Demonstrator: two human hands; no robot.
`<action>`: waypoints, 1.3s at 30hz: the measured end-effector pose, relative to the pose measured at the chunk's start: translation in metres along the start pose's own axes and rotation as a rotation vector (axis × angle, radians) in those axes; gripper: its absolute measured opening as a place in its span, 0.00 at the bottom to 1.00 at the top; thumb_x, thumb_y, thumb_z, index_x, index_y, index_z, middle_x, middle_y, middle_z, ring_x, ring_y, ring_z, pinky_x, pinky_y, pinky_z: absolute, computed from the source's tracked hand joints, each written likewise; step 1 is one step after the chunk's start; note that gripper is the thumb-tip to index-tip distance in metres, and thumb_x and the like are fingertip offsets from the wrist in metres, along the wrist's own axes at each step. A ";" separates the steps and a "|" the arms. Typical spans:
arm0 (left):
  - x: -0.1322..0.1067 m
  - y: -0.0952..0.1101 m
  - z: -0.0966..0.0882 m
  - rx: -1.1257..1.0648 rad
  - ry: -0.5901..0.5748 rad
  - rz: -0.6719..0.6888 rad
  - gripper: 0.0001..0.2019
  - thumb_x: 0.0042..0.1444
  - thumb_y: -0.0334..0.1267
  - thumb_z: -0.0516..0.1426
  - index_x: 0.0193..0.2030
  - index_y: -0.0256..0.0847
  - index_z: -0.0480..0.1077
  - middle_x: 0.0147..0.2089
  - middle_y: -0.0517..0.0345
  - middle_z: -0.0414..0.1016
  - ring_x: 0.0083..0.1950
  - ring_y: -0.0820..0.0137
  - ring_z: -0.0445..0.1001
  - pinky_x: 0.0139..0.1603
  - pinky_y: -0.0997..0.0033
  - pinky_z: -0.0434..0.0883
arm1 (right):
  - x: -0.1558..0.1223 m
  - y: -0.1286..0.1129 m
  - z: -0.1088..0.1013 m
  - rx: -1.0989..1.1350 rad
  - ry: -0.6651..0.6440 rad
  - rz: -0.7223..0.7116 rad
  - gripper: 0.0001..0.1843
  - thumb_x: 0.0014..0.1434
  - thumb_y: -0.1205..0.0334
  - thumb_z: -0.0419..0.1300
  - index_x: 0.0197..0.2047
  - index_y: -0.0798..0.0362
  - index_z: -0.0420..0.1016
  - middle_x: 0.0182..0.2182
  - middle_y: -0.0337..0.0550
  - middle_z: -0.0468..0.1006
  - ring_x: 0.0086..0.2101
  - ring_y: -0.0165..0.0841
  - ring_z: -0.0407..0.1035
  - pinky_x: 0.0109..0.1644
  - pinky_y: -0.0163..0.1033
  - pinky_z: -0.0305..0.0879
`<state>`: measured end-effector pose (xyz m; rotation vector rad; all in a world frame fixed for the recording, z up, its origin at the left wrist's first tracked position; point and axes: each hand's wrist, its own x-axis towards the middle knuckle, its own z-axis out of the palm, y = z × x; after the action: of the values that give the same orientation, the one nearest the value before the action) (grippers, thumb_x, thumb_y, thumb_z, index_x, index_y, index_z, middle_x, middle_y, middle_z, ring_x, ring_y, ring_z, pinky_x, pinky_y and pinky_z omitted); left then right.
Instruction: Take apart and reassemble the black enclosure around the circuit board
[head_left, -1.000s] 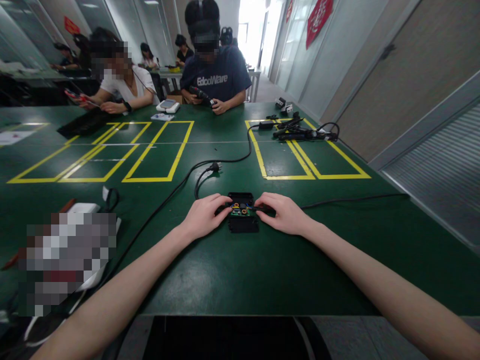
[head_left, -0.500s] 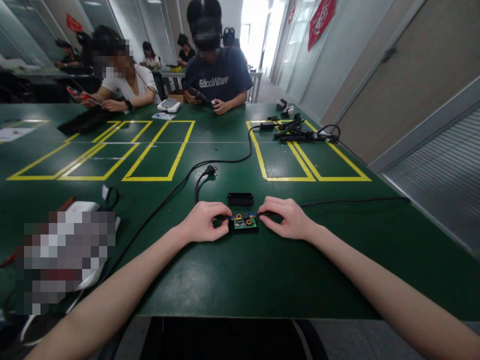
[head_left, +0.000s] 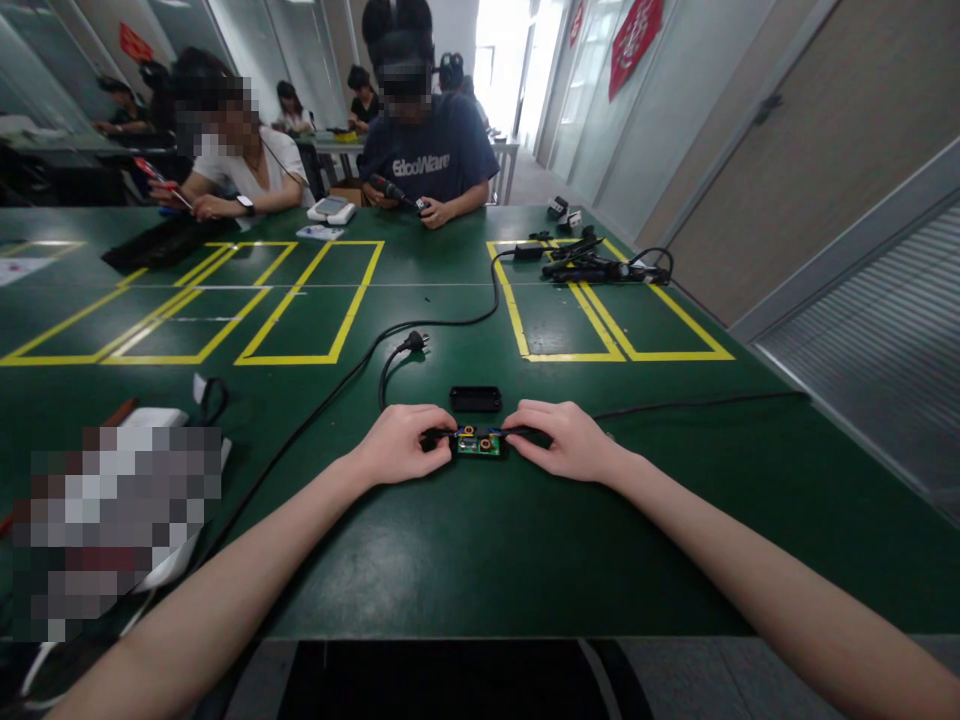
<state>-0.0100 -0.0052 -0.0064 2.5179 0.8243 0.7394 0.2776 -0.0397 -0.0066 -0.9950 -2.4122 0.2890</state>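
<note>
A small green circuit board with copper-wound coils lies in a black case half, between my two hands. My left hand is closed, thumb and fingers pinching a black cable at the board's left end. On the opposite side, my right hand pinches another black cable close to the board. Thin blue and yellow wires show at the cable ends. Just behind the board rests a separate black case half, its hollow side up. The fingertips partly hide both cable ends.
A black plug on its cord lies beyond my left hand. A long black cable crosses the green table. Black cables and adapters are heaped at the far right. Two co-workers sit opposite; a blurred-out item is at left.
Everything in view has slid slightly left as the camera turned. Both hands keep their pinch on the cables beside the board. The left co-worker's hands have shifted a little.
</note>
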 end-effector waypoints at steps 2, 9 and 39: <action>0.000 -0.002 0.000 0.019 0.016 -0.020 0.10 0.58 0.33 0.56 0.42 0.40 0.78 0.35 0.58 0.81 0.29 0.73 0.75 0.31 0.76 0.70 | 0.001 0.001 0.003 -0.026 0.009 0.038 0.10 0.70 0.59 0.57 0.48 0.50 0.79 0.39 0.45 0.83 0.34 0.35 0.78 0.38 0.38 0.72; 0.001 -0.005 -0.001 0.054 0.026 0.003 0.09 0.62 0.34 0.57 0.43 0.39 0.79 0.40 0.55 0.81 0.34 0.71 0.77 0.35 0.74 0.72 | 0.001 0.004 0.004 -0.048 0.006 0.020 0.10 0.70 0.57 0.60 0.51 0.51 0.78 0.41 0.46 0.83 0.35 0.36 0.79 0.38 0.38 0.72; 0.006 -0.001 -0.004 0.293 -0.048 0.099 0.10 0.66 0.34 0.56 0.45 0.41 0.80 0.44 0.52 0.79 0.45 0.64 0.78 0.46 0.65 0.77 | 0.003 0.012 0.006 -0.075 0.142 -0.069 0.16 0.69 0.58 0.62 0.58 0.48 0.79 0.60 0.55 0.75 0.56 0.48 0.72 0.58 0.60 0.76</action>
<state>-0.0088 0.0000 -0.0016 2.8427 0.8497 0.6245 0.2798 -0.0287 -0.0154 -0.9297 -2.3371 0.1001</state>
